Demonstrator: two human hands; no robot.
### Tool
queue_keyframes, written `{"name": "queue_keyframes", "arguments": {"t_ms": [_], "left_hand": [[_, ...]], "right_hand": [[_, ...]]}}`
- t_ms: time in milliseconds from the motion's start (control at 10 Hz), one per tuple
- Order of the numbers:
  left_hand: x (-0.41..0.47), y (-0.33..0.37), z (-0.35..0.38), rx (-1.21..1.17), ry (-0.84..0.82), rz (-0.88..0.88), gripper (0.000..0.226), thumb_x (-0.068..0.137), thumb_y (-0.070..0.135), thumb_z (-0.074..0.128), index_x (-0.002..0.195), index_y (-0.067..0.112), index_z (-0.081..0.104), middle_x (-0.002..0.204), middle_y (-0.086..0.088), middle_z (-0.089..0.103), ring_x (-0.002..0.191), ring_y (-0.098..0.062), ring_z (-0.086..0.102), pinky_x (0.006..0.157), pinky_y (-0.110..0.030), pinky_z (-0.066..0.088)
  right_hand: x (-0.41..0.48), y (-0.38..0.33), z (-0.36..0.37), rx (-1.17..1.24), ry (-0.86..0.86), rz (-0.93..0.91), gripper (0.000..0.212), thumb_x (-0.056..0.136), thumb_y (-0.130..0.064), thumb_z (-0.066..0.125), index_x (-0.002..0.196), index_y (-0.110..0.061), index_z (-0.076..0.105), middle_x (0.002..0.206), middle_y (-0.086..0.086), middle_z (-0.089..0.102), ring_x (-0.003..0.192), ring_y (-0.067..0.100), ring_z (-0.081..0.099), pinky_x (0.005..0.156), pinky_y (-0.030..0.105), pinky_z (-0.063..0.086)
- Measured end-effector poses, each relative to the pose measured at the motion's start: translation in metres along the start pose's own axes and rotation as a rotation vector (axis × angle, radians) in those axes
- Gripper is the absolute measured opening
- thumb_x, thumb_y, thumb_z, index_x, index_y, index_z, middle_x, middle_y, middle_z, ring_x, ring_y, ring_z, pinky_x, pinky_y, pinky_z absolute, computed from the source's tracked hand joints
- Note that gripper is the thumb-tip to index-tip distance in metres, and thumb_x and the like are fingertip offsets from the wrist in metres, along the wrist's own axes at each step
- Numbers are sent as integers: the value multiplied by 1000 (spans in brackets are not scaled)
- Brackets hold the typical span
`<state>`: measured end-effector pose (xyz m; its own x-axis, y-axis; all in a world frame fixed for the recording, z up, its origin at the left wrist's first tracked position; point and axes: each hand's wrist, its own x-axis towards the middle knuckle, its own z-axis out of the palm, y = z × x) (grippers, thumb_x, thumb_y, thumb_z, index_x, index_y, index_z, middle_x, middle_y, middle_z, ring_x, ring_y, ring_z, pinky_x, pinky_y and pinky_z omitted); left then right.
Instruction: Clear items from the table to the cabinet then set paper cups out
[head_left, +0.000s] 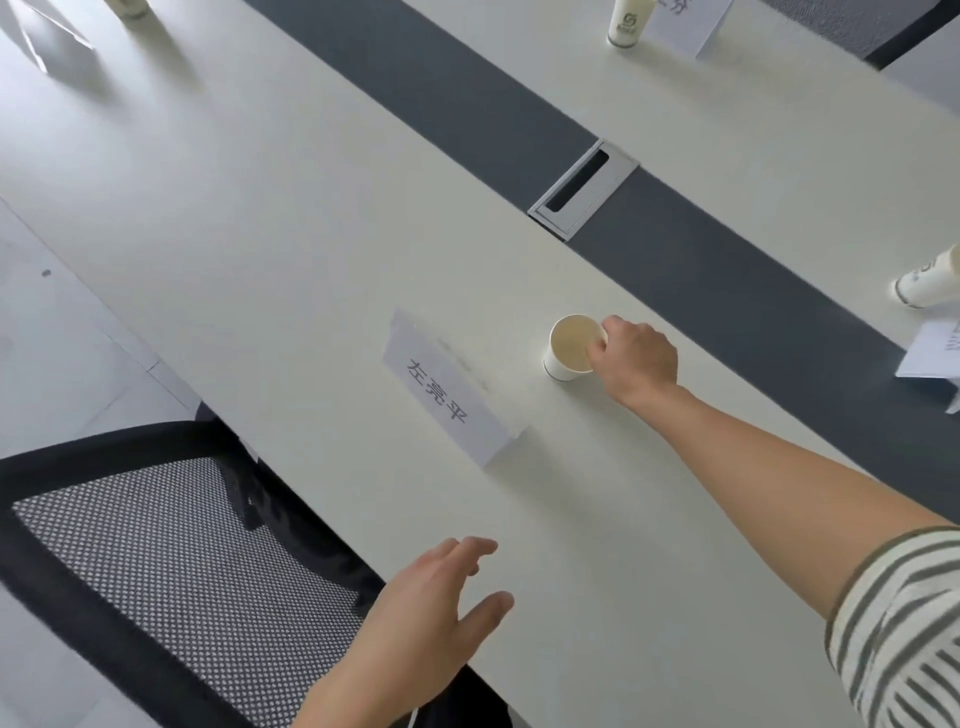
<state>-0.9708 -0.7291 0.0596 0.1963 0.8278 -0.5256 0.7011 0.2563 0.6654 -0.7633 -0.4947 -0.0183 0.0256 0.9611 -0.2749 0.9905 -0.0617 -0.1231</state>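
Nearest you, your left hand (415, 618) hovers over the worktop (260, 218) edge with fingers (462, 558) spread and holding nothing, beside one mesh-backed chair (156, 561). Farther out, your right hand (634, 361) has its fingers closed on the rim of one paper cup (569, 347) standing upright just right of one folded name card (447, 395). Beyond the dark centre strip (467, 98) with its one cable hatch (582, 189), three further cups and three further cards are in view, all partly cropped.
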Motion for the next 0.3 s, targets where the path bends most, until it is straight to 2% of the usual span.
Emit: {"name": "queue_keyframes", "arguments": {"t_ms": [100, 200, 300], "left_hand": [[2, 1, 0, -5, 1, -10, 48, 91, 53, 48, 136, 37, 39, 121, 23, 52, 108, 10, 46, 94, -16, 40], [-1, 2, 2, -8, 8, -16, 48, 91, 53, 48, 135, 37, 39, 120, 22, 52, 106, 10, 45, 90, -15, 41], [-9, 8, 7, -6, -15, -23, 47, 91, 52, 48, 135, 36, 40, 119, 22, 51, 103, 10, 44, 90, -15, 40]], "right_hand": [[-1, 0, -2, -7, -24, 5, 25, 93, -28, 42, 85, -6, 51, 84, 15, 61, 71, 33, 47, 62, 34, 36], [-6, 3, -3, 6, -20, -2, 40, 94, -42, 42, 109, -9, 58, 98, 14, 67, 81, 34, 55, 70, 36, 43], [-16, 11, -7, 60, 9, 35, 50, 93, -51, 39, 128, -18, 52, 107, 10, 70, 99, 36, 61, 78, 37, 44]]}}
